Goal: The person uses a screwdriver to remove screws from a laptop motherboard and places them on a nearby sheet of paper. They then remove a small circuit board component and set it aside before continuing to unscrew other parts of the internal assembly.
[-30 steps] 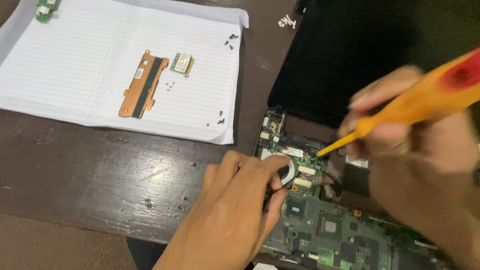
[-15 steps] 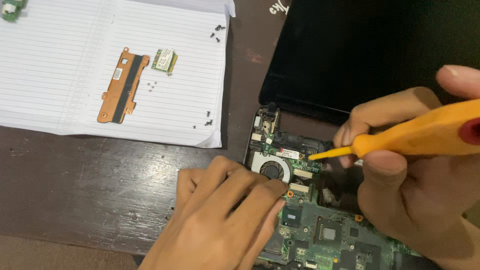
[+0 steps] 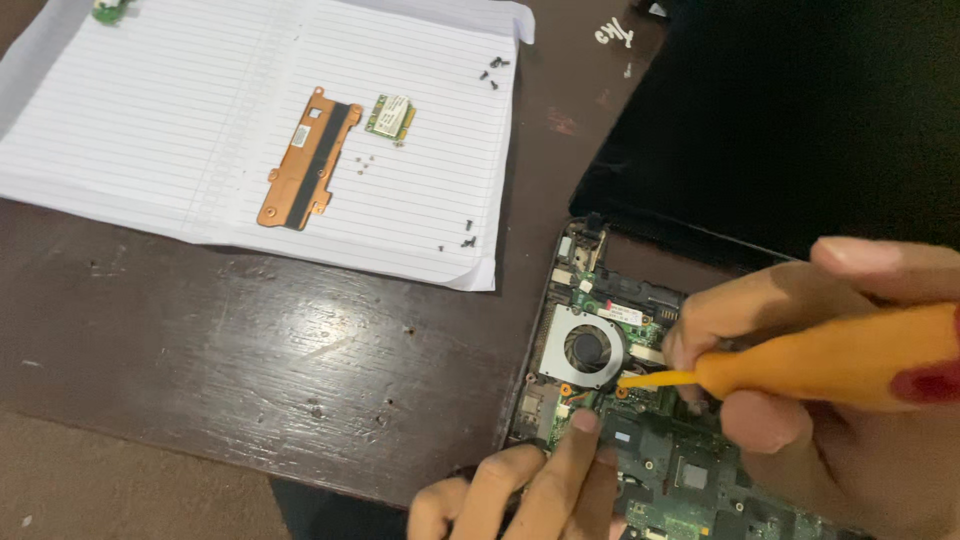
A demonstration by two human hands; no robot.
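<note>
Here, right hand gripping yellow screwdriver, tip beside fan

A dark, unlit laptop screen fills the upper right, hinged open behind the exposed green circuit board at the tabletop's near right edge; its surface is plain black and shows nothing; a small white rectangular label lies on the board just behind the round silver fan, its print too small to tell; another pale label covers the top of the small green card resting on the lined white paper toward the tabletop's far left; a tiny white sticker sits on the copper-coloured bracket beside that card; no packages or signs show.
</note>
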